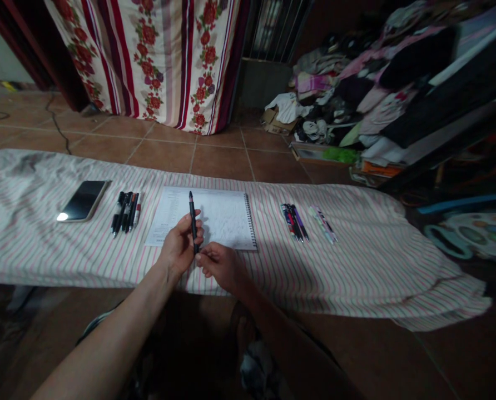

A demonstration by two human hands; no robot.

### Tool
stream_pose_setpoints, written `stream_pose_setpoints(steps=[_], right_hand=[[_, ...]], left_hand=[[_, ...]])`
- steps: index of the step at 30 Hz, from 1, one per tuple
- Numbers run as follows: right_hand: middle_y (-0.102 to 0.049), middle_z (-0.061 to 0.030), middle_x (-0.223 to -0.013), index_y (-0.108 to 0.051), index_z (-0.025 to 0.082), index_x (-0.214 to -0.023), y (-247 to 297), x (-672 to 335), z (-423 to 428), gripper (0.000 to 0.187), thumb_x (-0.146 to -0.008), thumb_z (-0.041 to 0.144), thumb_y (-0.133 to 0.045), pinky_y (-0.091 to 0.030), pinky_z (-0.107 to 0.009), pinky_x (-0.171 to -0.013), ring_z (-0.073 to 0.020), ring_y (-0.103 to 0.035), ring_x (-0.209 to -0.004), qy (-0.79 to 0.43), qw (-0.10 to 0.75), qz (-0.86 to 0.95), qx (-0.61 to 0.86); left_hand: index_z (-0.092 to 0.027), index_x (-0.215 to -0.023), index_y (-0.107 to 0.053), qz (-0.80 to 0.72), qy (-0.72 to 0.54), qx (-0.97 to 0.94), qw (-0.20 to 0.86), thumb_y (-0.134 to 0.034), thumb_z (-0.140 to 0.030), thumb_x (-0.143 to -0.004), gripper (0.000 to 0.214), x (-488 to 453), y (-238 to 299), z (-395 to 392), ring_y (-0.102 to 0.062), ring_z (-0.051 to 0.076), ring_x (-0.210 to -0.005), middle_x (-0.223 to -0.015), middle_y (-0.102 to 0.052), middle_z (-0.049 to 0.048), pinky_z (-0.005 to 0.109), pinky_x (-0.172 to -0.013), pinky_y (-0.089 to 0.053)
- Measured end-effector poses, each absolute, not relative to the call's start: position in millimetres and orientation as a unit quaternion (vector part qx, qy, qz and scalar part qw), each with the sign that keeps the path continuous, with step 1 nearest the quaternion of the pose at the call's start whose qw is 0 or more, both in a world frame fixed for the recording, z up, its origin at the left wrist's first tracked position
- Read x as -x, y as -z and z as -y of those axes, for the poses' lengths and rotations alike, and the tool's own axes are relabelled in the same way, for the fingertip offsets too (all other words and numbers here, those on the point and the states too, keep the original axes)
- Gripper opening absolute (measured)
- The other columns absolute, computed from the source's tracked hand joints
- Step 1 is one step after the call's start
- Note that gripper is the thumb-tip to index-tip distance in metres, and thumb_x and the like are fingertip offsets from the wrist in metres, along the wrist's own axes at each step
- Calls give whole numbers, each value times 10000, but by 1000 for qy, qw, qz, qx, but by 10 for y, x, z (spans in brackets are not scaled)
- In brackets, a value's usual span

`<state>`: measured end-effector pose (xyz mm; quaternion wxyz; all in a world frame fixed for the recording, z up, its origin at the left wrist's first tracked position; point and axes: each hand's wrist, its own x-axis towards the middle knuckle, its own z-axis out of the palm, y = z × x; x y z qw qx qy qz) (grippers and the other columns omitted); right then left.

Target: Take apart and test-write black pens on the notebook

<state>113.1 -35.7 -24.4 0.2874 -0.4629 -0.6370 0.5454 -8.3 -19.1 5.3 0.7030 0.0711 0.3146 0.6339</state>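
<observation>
A black pen (193, 216) is held upright above the near edge of a spiral notebook (227, 219). My left hand (182, 239) has its fingers closed around the pen's lower half. My right hand (218, 262) pinches at the pen's bottom end with thumb and fingertips. The notebook lies open on the cloth, its coil on the right side and faint writing on its page. A group of dark pens (125, 212) lies left of the notebook. To its right lies a second group of pens (294, 222), with pale, patterned pens (323, 225) beside them.
A phone (83, 201) lies at the left on the striped cloth (365, 255). Behind are a tiled floor (168, 147), a floral curtain (168, 61) and a heap of clothes (348, 94). A paint-palette-like tray (481, 230) is at the far right.
</observation>
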Motion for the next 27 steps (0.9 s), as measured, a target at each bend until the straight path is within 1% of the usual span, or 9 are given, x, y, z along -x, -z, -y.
stream_pose_setpoints(steps=[4,6,8,11,13,16,20,24,27], right_hand=[[-549,42,-540,-542,170,-726,224,-1200,303,132,-725,296,-578,-424,-193,-451,-75,-514,-444,-577,261,637,439],[-562,33,-568,-543,166,-723,190,-1258,242,154,-735,317,-566,-421,-191,-449,-71,-512,-448,-567,274,637,445],[-569,25,-587,-549,164,-744,140,-1310,176,178,-769,337,-517,-418,-189,-441,-65,-501,-440,-544,321,619,467],[-578,22,-632,-569,170,-937,64,-1349,110,257,-785,362,-492,-440,-199,-459,-68,-495,-457,-534,405,579,465],[-605,4,-707,-563,177,-1027,27,-1343,97,311,-775,351,-512,-470,-210,-508,-75,-521,-514,-533,442,563,452],[-630,-21,-834,-572,193,-1063,-11,-1307,100,335,-769,348,-530,-495,-217,-570,-96,-570,-636,-525,477,545,447],[-642,-26,-905,-608,206,-1039,-54,-1261,85,334,-750,365,-553,-494,-219,-572,-119,-597,-704,-519,502,505,474],[-663,-18,-848,-654,201,-966,-82,-1243,43,295,-721,348,-581,-483,-223,-571,-133,-600,-719,-516,520,478,485],[-671,-15,-799,-685,191,-868,-82,-1233,22,238,-718,347,-586,-468,-223,-566,-130,-593,-691,-524,518,461,494]], left_hand=[[-121,-896,-604,-312,-620,-135,707,-463,-117,-810,165,100,-65,227,-449,70,-451,-610,-512,8,152,-379,-357],[-122,-894,-612,-319,-610,-177,703,-518,-138,-786,144,107,-73,248,-444,68,-446,-614,-522,6,159,-390,-354],[-122,-899,-621,-327,-596,-217,700,-570,-171,-765,152,109,-75,270,-436,64,-436,-616,-534,5,165,-400,-346],[-117,-909,-633,-345,-576,-267,692,-603,-208,-756,181,96,-75,307,-422,54,-421,-618,-553,9,172,-417,-333],[-114,-908,-638,-358,-563,-290,686,-603,-215,-760,183,80,-74,329,-415,48,-415,-609,-557,8,174,-433,-328],[-108,-902,-642,-379,-544,-312,680,-600,-226,-766,184,54,-63,347,-399,42,-408,-578,-545,-3,175,-438,-310],[-109,-891,-641,-400,-525,-321,679,-618,-264,-755,207,31,-22,347,-397,45,-415,-556,-528,-17,178,-419,-273],[-111,-880,-643,-422,-508,-333,673,-647,-289,-726,235,15,11,354,-402,45,-428,-576,-543,-13,186,-422,-275],[-111,-877,-643,-434,-496,-342,670,-653,-295,-716,244,5,7,369,-400,45,-426,-575,-542,-15,194,-416,-259]])
